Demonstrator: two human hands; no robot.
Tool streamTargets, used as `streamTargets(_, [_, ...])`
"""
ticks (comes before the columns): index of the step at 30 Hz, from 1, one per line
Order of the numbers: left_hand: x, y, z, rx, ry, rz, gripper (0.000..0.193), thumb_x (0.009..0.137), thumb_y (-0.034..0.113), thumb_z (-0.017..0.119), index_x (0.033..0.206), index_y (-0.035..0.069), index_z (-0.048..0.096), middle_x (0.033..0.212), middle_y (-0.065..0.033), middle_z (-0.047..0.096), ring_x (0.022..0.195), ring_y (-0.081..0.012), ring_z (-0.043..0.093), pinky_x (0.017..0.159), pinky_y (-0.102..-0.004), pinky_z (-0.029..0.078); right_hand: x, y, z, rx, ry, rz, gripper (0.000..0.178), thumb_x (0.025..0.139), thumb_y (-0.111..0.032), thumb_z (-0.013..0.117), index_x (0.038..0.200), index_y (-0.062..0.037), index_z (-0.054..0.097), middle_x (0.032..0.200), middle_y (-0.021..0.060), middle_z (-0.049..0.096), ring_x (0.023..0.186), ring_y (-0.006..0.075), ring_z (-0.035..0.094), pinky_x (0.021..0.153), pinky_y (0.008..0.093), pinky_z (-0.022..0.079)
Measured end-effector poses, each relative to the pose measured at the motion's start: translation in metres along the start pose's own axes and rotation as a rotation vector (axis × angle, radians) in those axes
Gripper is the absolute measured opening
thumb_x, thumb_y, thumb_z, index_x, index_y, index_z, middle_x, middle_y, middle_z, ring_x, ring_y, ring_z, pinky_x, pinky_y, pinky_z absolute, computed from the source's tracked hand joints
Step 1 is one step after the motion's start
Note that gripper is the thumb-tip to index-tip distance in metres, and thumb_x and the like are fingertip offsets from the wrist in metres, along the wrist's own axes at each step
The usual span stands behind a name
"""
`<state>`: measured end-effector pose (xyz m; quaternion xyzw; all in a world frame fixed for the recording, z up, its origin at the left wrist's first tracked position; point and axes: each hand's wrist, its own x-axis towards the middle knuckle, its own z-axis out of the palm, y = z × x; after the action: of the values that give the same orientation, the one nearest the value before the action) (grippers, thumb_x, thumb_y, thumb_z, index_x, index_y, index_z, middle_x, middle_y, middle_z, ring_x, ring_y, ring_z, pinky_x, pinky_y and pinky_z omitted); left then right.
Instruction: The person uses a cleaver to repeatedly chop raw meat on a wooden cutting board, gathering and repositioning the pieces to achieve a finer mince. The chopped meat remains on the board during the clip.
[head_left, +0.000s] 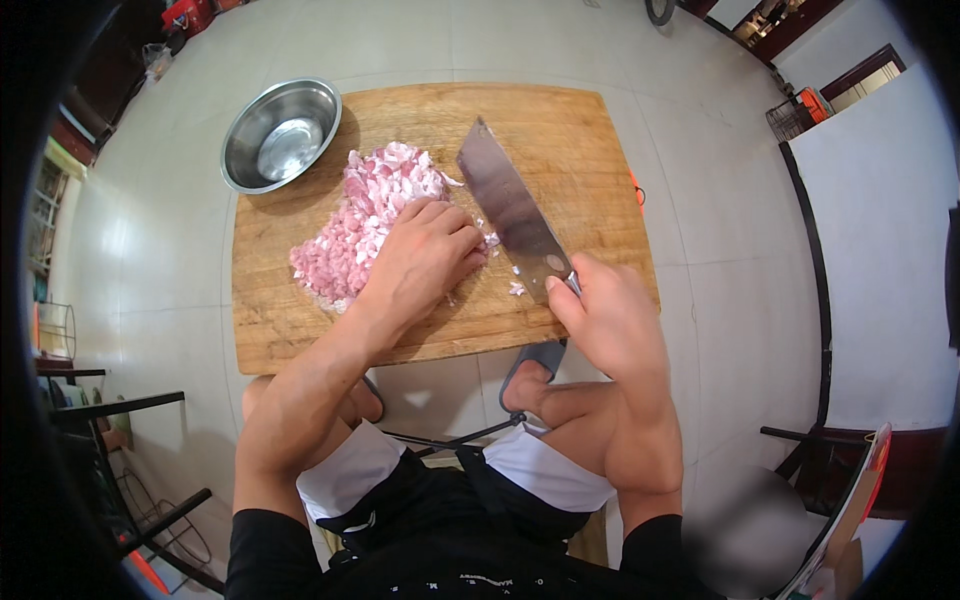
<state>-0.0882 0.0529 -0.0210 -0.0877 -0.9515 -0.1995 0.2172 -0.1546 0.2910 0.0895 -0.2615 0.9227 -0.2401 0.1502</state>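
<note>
A heap of chopped pink and white meat [385,190] lies on the left half of a wooden cutting board [560,110]. At the heap's right edge, my left hand [428,245] presses down with bent fingers held together, gripping meat at the fingertips. What lies under the palm is hidden. My right hand [612,312] is wrapped round the handle of a cleaver [512,205]. Its broad blade tilts away to the upper left, a little right of my left fingers. Small scraps of meat [516,288] lie between the blade and the board's near edge.
A steel bowl [285,135] stands over the board's far left corner, with no food visible in it. Black metal frames [120,405] are at the left, and a white panel [860,270] stands on the right. My slippered feet [535,370] are just below the board's near edge.
</note>
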Motion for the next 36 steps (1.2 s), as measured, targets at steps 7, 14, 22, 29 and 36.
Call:
streamTargets(7, [-0.004, -0.008, -0.001, -0.021, 0.034, 0.006, 0.024, 0.092, 0.017, 0.085, 0.112, 0.005, 0.08, 0.109, -0.0085, 0.077, 0.111, -0.0331, 0.072, 0.103, -0.047, 0.057, -0.016, -0.002, -0.001, -0.022, 0.067, -0.054, 0.03, 0.105, -0.024, 0.071, 0.093, 0.0029, 0.065, 0.08, 0.0282, 0.072, 0.076, 0.0524, 0.07, 0.07, 0.0614, 0.053])
streamTargets(14, [0.004, 0.003, -0.004, -0.023, 0.023, -0.097, 0.014, 0.091, 0.015, 0.085, 0.101, 0.007, 0.078, 0.102, -0.0089, 0.079, 0.104, -0.0324, 0.074, 0.095, -0.0451, 0.058, -0.022, -0.005, 0.005, -0.06, -0.015, -0.045, 0.03, 0.109, -0.024, 0.067, 0.095, 0.003, 0.067, 0.078, 0.0294, 0.073, 0.076, 0.0534, 0.073, 0.072, 0.0606, 0.059])
streamTargets(22, [0.004, -0.003, 0.004, -0.034, 0.041, 0.001, 0.014, 0.091, 0.018, 0.084, 0.099, 0.009, 0.078, 0.099, -0.0074, 0.077, 0.104, -0.0296, 0.073, 0.102, -0.0446, 0.054, -0.023, -0.006, 0.009, -0.016, -0.036, -0.101, 0.033, 0.109, -0.021, 0.065, 0.091, 0.0059, 0.065, 0.07, 0.0319, 0.069, 0.07, 0.0548, 0.072, 0.069, 0.0605, 0.059])
streamTargets(29, [0.002, -0.005, 0.001, -0.047, -0.016, 0.001, 0.01, 0.092, 0.016, 0.083, 0.098, 0.009, 0.079, 0.103, -0.005, 0.077, 0.109, -0.0282, 0.071, 0.104, -0.0437, 0.053, -0.024, -0.008, 0.013, -0.014, -0.021, -0.067, 0.029, 0.105, -0.018, 0.071, 0.089, 0.0049, 0.064, 0.075, 0.0314, 0.067, 0.075, 0.056, 0.068, 0.068, 0.0623, 0.053])
streamTargets(36, [0.002, -0.005, -0.001, -0.064, -0.032, -0.007, 0.01, 0.092, 0.014, 0.081, 0.1, 0.009, 0.076, 0.107, -0.0053, 0.074, 0.108, -0.0295, 0.07, 0.102, -0.0441, 0.052, -0.021, -0.007, 0.013, -0.06, -0.057, -0.086, 0.032, 0.11, -0.02, 0.063, 0.09, 0.0054, 0.064, 0.075, 0.0337, 0.071, 0.073, 0.0566, 0.072, 0.071, 0.0628, 0.058])
